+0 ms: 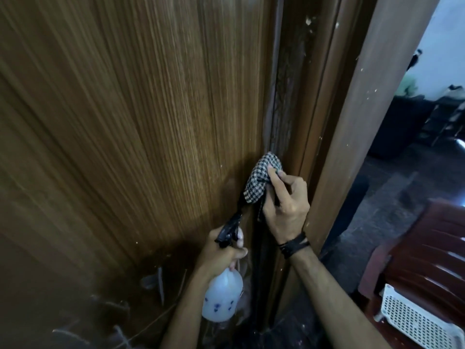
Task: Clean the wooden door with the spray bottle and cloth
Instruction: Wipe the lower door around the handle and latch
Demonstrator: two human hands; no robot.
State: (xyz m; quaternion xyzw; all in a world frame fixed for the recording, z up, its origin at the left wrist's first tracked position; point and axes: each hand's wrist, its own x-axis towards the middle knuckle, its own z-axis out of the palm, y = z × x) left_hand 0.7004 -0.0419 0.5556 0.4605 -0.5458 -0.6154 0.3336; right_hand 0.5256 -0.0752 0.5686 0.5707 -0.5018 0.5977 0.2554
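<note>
A brown wooden door (125, 109) with fine vertical grain fills the left and middle of the head view. My right hand (284, 205) grips a bunched black-and-white checked cloth (261, 176) and holds it against the door's right edge, low down. Just below, my left hand (221, 255) is curled round the neck of a translucent white spray bottle (222, 298). The bottle's black nozzle points up toward the cloth. A dark band sits on my right wrist.
The brown door frame (364, 122) rises right of the door edge, flecked with pale paint spots. Past it, a dark floor (392, 192) opens into another room. A red-brown plastic chair (427, 253) with a white perforated basket (415, 321) stands at lower right.
</note>
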